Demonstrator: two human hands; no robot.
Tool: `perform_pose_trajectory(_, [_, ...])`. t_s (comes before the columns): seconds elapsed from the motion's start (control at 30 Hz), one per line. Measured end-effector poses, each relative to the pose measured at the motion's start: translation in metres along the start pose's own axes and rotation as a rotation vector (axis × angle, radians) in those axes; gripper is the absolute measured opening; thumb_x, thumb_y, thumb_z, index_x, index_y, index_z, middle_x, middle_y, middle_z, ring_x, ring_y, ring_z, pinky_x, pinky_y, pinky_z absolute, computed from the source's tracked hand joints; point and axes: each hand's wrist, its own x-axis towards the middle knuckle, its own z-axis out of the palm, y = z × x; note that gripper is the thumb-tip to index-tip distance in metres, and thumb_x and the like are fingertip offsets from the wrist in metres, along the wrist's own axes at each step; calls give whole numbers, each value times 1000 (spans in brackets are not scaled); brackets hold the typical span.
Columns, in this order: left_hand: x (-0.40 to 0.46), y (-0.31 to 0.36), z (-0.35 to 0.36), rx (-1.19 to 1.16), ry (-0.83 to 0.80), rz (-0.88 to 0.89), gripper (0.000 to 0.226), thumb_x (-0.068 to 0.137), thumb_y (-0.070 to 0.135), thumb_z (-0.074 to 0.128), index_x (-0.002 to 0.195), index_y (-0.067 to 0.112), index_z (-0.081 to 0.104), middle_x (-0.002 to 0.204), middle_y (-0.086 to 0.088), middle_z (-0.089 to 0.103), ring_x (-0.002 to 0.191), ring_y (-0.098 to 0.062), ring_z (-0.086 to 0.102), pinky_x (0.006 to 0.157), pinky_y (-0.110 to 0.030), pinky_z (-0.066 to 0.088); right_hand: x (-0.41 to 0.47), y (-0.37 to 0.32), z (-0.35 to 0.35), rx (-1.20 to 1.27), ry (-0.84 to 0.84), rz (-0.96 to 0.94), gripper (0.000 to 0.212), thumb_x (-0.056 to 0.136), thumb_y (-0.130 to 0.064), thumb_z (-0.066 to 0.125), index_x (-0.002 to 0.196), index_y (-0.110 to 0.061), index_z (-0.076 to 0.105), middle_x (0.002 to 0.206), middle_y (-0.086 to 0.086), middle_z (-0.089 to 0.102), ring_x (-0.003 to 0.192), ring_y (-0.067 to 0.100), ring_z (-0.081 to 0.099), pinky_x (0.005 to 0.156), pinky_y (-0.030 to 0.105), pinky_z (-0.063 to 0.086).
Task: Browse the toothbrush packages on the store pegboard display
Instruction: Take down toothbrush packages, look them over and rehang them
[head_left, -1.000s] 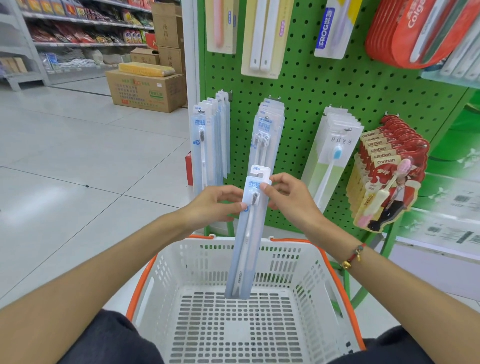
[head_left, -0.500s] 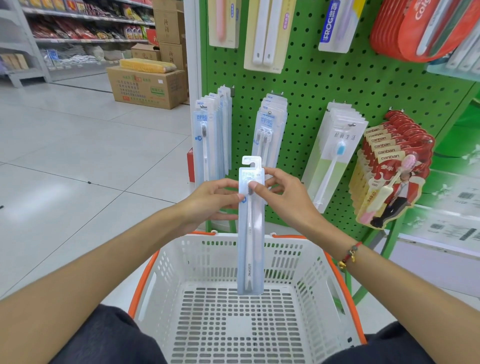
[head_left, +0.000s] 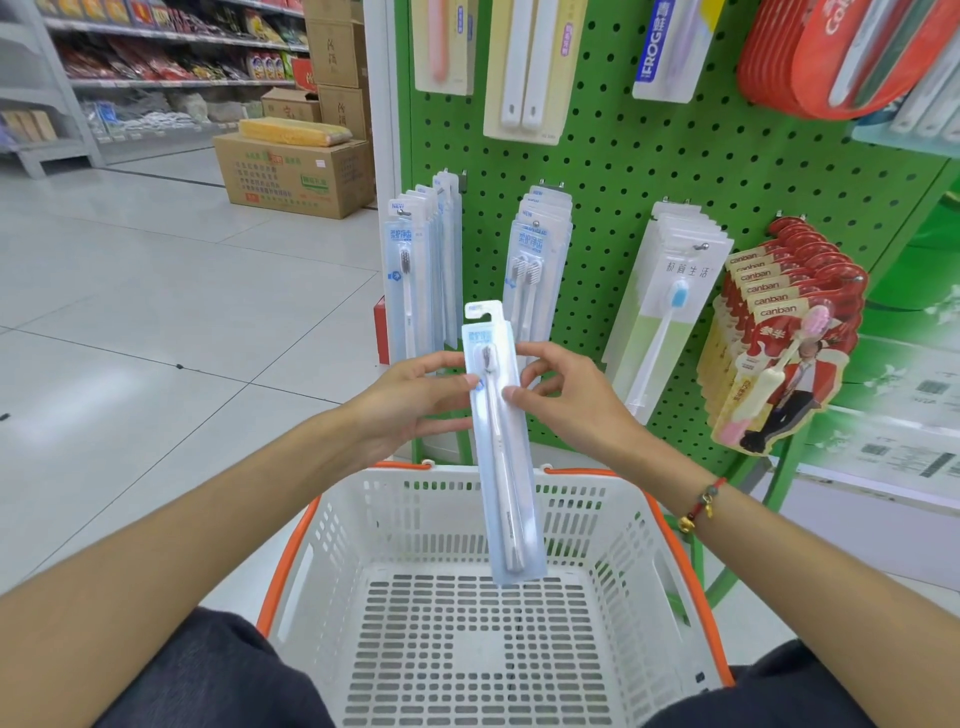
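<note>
I have one toothbrush pack (head_left: 498, 441) held up in front of me, nearly upright with its foot leaning a little to the right, above the white basket (head_left: 631, 551). My left hand (head_left: 410, 400) pinches its left edge, thumb on the front face near the brush head, fingers behind. My right hand (head_left: 566, 397) pinches the right edge at the same height, thumb tip on the front, the other fingers curled behind. So both grips are clamped on the pack. Behind it stands the green pegboard (head_left: 623, 171), with rows of packs on hooks: a pale blue row (head_left: 410, 280) to the left, a twin-brush row (head_left: 535, 270) straight behind, a white-and-green row (head_left: 665, 306), and red carded packs (head_left: 779, 338) at the right. A red bracelet (head_left: 701, 506) sits on my right wrist.
</note>
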Motion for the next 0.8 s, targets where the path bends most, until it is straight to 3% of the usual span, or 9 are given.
perform_pose_trajectory(0.2, [4,0,-8,-153,161,-25,21,93,5,58,113,13,62,89,-1,75,80,-13,73,68,-27,60,-4,4,2,-102,-232,2,63,86,-9,70,142,-25,44,94,-8,52,75,12,56,73,22,51])
perform_pose_trajectory(0.3, [5,-1,-14,-215,229,-31,26,93,3,58,118,11,60,93,-4,73,81,-13,71,70,-29,61,-6,6,-3,-148,-378,26,75,85,-5,70,147,-30,35,98,-6,50,82,12,54,70,18,47])
perform_pose_trajectory(0.4, [5,-1,-17,-255,286,-27,25,94,2,57,117,11,59,99,-6,69,85,-15,68,68,-30,60,-6,9,-7,-200,-482,34,84,84,-3,72,149,-35,30,103,-2,49,84,14,53,78,27,52])
perform_pose_trajectory(0.53, [6,0,-20,-287,350,-31,16,95,2,55,101,14,62,101,-7,68,84,-15,67,67,-30,60,-7,10,-11,-227,-548,52,91,81,4,72,150,-35,27,102,-3,48,79,12,54,82,34,54])
perform_pose_trajectory(0.8, [8,-1,-23,-297,383,-39,21,94,4,56,113,14,60,99,-5,68,85,-15,67,68,-32,59,-6,10,-14,-209,-569,39,95,79,14,66,150,-36,27,103,1,47,74,10,53,79,31,54])
